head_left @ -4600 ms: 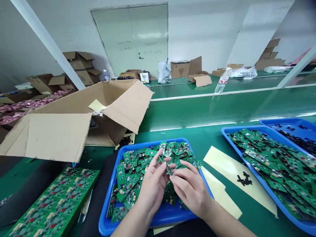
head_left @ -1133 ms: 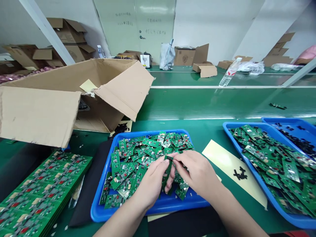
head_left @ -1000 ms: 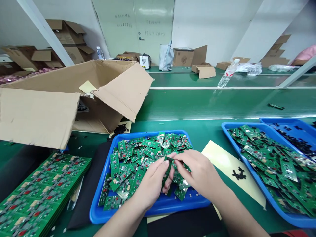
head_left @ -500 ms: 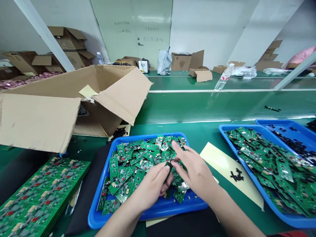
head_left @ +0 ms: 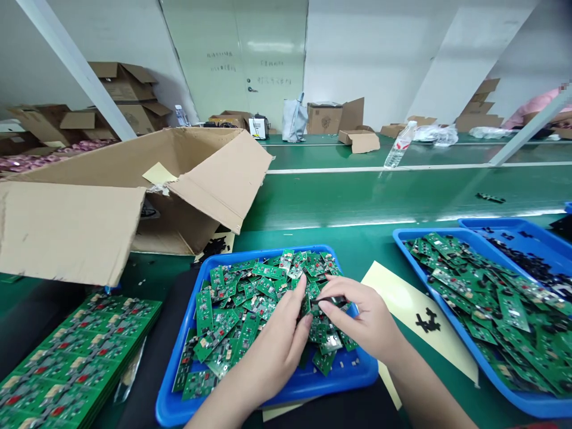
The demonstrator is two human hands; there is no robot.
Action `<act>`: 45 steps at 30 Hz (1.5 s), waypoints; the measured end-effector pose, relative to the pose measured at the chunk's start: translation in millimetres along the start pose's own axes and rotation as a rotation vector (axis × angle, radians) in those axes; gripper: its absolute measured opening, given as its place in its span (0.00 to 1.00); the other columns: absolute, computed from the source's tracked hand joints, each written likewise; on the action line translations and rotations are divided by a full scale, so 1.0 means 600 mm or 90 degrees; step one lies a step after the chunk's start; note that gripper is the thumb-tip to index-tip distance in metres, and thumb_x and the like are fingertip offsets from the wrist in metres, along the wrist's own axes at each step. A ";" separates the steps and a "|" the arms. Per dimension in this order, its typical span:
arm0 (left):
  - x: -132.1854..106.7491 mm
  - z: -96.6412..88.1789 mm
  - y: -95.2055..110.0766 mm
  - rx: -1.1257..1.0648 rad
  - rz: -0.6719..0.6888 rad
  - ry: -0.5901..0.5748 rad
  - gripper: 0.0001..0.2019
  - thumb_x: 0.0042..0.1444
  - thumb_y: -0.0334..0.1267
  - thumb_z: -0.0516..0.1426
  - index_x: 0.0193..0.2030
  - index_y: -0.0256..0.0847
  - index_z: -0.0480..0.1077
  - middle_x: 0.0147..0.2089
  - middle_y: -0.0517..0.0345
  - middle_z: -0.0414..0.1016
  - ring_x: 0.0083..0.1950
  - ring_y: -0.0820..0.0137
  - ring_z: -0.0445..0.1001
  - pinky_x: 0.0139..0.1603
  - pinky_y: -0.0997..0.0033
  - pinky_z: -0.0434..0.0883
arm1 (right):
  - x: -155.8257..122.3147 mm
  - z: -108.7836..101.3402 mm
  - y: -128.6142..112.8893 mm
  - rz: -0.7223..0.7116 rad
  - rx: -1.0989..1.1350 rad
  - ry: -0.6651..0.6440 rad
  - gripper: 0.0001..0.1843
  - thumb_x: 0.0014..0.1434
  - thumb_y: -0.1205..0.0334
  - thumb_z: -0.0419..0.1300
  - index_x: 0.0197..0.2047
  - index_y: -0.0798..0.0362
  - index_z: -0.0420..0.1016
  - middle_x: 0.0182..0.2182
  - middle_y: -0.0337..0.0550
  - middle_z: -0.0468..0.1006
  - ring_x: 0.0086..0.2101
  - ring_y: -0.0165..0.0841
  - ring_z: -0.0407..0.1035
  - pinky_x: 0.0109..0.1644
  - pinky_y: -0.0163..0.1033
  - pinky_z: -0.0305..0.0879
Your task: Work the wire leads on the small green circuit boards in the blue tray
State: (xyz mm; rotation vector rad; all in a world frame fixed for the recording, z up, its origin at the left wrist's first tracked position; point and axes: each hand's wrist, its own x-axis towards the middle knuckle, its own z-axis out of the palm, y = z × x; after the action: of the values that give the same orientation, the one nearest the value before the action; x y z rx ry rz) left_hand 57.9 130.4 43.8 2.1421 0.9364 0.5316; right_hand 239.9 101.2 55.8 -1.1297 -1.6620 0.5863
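Observation:
My left hand [head_left: 279, 336] is over the blue tray [head_left: 263, 398], its index finger pointing up and its thumb curled toward the right. Between them shows the narrow edge of a green circuit board [head_left: 306, 305], partly hidden by the fingers. Just to the right, my right hand [head_left: 364, 313] is closed in a pinch around a slim, glossy black tool [head_left: 333, 299]. Its thin tip points left at the board; the exact kind of tool is too small to tell. Below both hands lies a heap of loose circuit boards [head_left: 245, 316].
Stacked board panels [head_left: 75, 357] lie at left, beneath a flap of the open carton [head_left: 201, 173]. Right of the tray, yellow paper [head_left: 393, 292] bears small black parts [head_left: 428, 322]. Another blue tray [head_left: 513, 390] holds more boards; a third tray [head_left: 491, 224] holds black parts.
My left fingers have straightened from a tight pinch. My right hand has drawn slightly right, its raised index finger now bent down onto the black tool. The view has tilted a little upward.

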 end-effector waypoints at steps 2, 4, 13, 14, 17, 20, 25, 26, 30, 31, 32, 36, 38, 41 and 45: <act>0.004 -0.001 0.001 -0.009 0.016 0.027 0.26 0.63 0.39 0.47 0.68 0.44 0.47 0.66 0.48 0.59 0.66 0.59 0.58 0.62 0.55 0.63 | -0.001 -0.002 0.000 -0.020 0.004 -0.004 0.06 0.59 0.67 0.56 0.32 0.52 0.73 0.29 0.42 0.77 0.32 0.33 0.72 0.51 0.47 0.67; 0.009 -0.003 0.001 -0.020 0.037 0.059 0.23 0.61 0.37 0.50 0.64 0.45 0.55 0.60 0.48 0.67 0.60 0.61 0.67 0.59 0.56 0.67 | -0.003 -0.005 0.001 -0.043 -0.006 -0.006 0.05 0.59 0.68 0.56 0.34 0.52 0.73 0.28 0.40 0.77 0.32 0.32 0.72 0.53 0.47 0.66; 0.019 -0.012 0.000 -0.001 0.142 0.223 0.15 0.58 0.33 0.55 0.52 0.45 0.68 0.42 0.54 0.73 0.43 0.66 0.73 0.44 0.66 0.74 | -0.007 0.001 0.006 -0.241 -0.148 0.016 0.08 0.57 0.72 0.56 0.40 0.53 0.72 0.34 0.46 0.75 0.37 0.33 0.71 0.50 0.46 0.69; 0.019 -0.012 0.001 0.001 0.154 0.233 0.15 0.58 0.32 0.55 0.52 0.45 0.68 0.42 0.54 0.73 0.42 0.67 0.73 0.43 0.66 0.74 | -0.008 0.003 0.005 -0.255 -0.162 0.024 0.09 0.57 0.73 0.56 0.40 0.53 0.73 0.34 0.46 0.75 0.37 0.33 0.71 0.49 0.46 0.70; 0.017 -0.013 0.001 0.009 0.182 0.257 0.15 0.58 0.32 0.55 0.52 0.45 0.68 0.41 0.54 0.73 0.41 0.68 0.73 0.42 0.67 0.74 | -0.012 0.003 0.004 -0.278 -0.212 0.042 0.11 0.57 0.73 0.56 0.42 0.53 0.73 0.34 0.45 0.75 0.37 0.34 0.71 0.48 0.46 0.71; 0.017 -0.013 0.002 0.012 0.195 0.271 0.16 0.58 0.32 0.56 0.53 0.46 0.68 0.41 0.54 0.73 0.41 0.67 0.74 0.41 0.68 0.74 | -0.018 0.002 0.003 -0.297 -0.258 0.035 0.13 0.57 0.73 0.57 0.44 0.52 0.73 0.34 0.45 0.76 0.37 0.34 0.71 0.48 0.47 0.71; 0.015 -0.013 0.002 -0.040 0.188 0.276 0.16 0.58 0.35 0.57 0.53 0.46 0.67 0.40 0.54 0.74 0.40 0.67 0.75 0.39 0.68 0.75 | -0.023 0.003 0.003 -0.321 -0.324 0.044 0.14 0.57 0.75 0.56 0.45 0.54 0.73 0.36 0.48 0.75 0.40 0.36 0.71 0.50 0.47 0.70; 0.015 -0.014 0.002 -0.065 0.181 0.280 0.16 0.58 0.35 0.56 0.54 0.46 0.67 0.40 0.54 0.73 0.40 0.67 0.75 0.38 0.69 0.76 | -0.021 0.003 0.004 -0.316 -0.343 0.048 0.15 0.57 0.75 0.55 0.46 0.53 0.73 0.38 0.48 0.75 0.41 0.36 0.71 0.53 0.49 0.69; 0.013 -0.020 0.004 -0.090 0.205 0.317 0.16 0.58 0.35 0.57 0.54 0.46 0.67 0.41 0.53 0.73 0.42 0.66 0.75 0.40 0.67 0.76 | -0.014 -0.006 0.011 -0.203 -0.340 0.050 0.23 0.57 0.73 0.55 0.56 0.51 0.66 0.50 0.53 0.69 0.52 0.42 0.65 0.62 0.61 0.54; 0.013 -0.022 0.005 -0.067 0.227 0.326 0.16 0.58 0.35 0.57 0.53 0.46 0.68 0.42 0.53 0.73 0.43 0.66 0.74 0.41 0.67 0.75 | -0.013 -0.010 0.012 -0.167 -0.290 0.051 0.25 0.57 0.72 0.54 0.58 0.51 0.63 0.53 0.54 0.66 0.55 0.44 0.63 0.62 0.62 0.53; 0.013 -0.023 0.006 -0.039 0.251 0.333 0.15 0.58 0.34 0.57 0.53 0.46 0.68 0.42 0.53 0.73 0.44 0.66 0.74 0.42 0.66 0.75 | -0.012 -0.013 0.011 -0.140 -0.215 0.054 0.26 0.57 0.70 0.53 0.60 0.51 0.61 0.55 0.54 0.65 0.57 0.45 0.61 0.61 0.61 0.54; 0.014 -0.023 0.009 0.065 0.316 0.346 0.16 0.58 0.29 0.56 0.52 0.46 0.68 0.44 0.53 0.73 0.44 0.67 0.75 0.43 0.67 0.76 | -0.017 -0.020 0.003 -0.059 0.104 0.038 0.17 0.62 0.63 0.52 0.54 0.48 0.67 0.47 0.48 0.73 0.49 0.41 0.68 0.55 0.52 0.64; 0.013 -0.021 0.010 0.105 0.326 0.357 0.16 0.57 0.28 0.56 0.51 0.46 0.69 0.44 0.54 0.73 0.45 0.67 0.75 0.43 0.68 0.76 | -0.018 -0.019 0.001 0.011 0.191 -0.004 0.14 0.63 0.56 0.52 0.50 0.49 0.71 0.38 0.45 0.77 0.41 0.37 0.71 0.49 0.47 0.68; 0.012 -0.019 0.009 0.137 0.336 0.362 0.16 0.56 0.25 0.56 0.50 0.46 0.70 0.44 0.54 0.72 0.45 0.67 0.76 0.44 0.68 0.76 | -0.016 -0.018 0.001 0.090 0.333 -0.070 0.27 0.61 0.40 0.49 0.48 0.53 0.73 0.34 0.47 0.77 0.37 0.38 0.72 0.43 0.44 0.69; 0.010 -0.018 0.007 0.136 0.352 0.363 0.18 0.56 0.25 0.56 0.51 0.46 0.69 0.44 0.54 0.72 0.45 0.67 0.75 0.45 0.67 0.76 | -0.008 -0.028 0.002 0.117 0.503 -0.059 0.33 0.63 0.40 0.39 0.42 0.54 0.78 0.31 0.48 0.78 0.35 0.39 0.73 0.45 0.47 0.69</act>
State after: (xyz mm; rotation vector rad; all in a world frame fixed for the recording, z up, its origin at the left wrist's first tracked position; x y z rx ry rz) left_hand 57.5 138.0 54.5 2.5010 0.6892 1.4277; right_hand 255.9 95.3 58.7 -0.6700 -1.2088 1.2881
